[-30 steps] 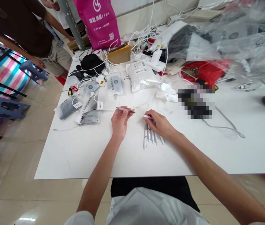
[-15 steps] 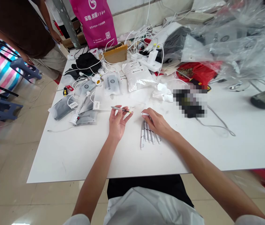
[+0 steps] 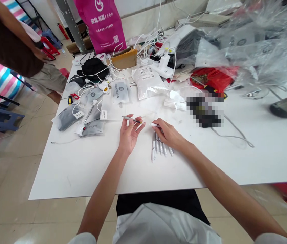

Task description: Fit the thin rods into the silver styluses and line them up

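My left hand [image 3: 129, 134] pinches a slim grey pen front section [image 3: 126, 118] between thumb and fingers. It lies nearly level, its pointed tip to the left and a thin dark part with a yellowish end to the right. My right hand [image 3: 167, 134], palm down, grips a white pen barrel [image 3: 154, 124] that pokes out toward the left hand. A small gap separates the two parts. Below the right hand several white and grey pens [image 3: 160, 147] lie side by side on the white table [image 3: 95, 176], their upper ends partly hidden by the hand.
Packaged grey pouches [image 3: 68, 117], white cables and a lamp holder [image 3: 104, 87] crowd the left back. A white parcel [image 3: 149, 83], crumpled tissue [image 3: 176, 101] and plastic bags [image 3: 255, 51] lie farther back. A person in brown [image 3: 11, 40] stands at the left beyond the table.
My right hand has shifted slightly left, and more of the white barrel shows. The left hand's grip has turned the pen section a little. The person in brown has moved left.
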`<move>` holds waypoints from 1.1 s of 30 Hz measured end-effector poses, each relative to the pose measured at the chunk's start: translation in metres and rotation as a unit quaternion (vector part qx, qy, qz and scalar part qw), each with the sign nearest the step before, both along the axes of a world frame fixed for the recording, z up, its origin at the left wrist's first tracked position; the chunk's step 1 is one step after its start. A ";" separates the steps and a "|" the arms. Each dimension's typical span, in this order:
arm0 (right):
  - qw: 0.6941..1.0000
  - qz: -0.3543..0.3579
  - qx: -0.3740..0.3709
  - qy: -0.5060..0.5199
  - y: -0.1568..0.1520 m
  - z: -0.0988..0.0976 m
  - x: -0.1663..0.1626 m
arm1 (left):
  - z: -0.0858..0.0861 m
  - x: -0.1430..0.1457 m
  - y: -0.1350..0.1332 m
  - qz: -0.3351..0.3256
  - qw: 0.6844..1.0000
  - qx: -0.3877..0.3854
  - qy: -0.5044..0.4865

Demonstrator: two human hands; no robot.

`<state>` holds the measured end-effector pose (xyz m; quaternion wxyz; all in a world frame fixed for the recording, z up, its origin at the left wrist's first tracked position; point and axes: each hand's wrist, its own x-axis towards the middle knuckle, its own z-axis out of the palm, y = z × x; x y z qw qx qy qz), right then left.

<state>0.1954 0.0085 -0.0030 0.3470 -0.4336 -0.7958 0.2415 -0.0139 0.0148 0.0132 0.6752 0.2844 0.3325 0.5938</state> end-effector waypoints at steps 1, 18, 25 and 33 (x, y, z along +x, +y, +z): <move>1.000 0.002 0.000 -0.008 -0.001 0.001 0.000 | 0.000 0.001 0.000 -0.004 1.000 -0.003 0.000; 0.998 0.026 0.048 -0.012 -0.002 -0.003 -0.005 | -0.002 0.002 -0.003 -0.082 0.991 0.007 0.108; 0.998 -0.042 0.036 0.027 0.004 -0.002 0.001 | 0.001 -0.007 0.001 -0.076 0.992 -0.040 0.088; 0.999 -0.016 0.048 0.016 0.006 0.002 0.003 | 0.001 -0.004 0.000 -0.101 0.990 -0.029 0.091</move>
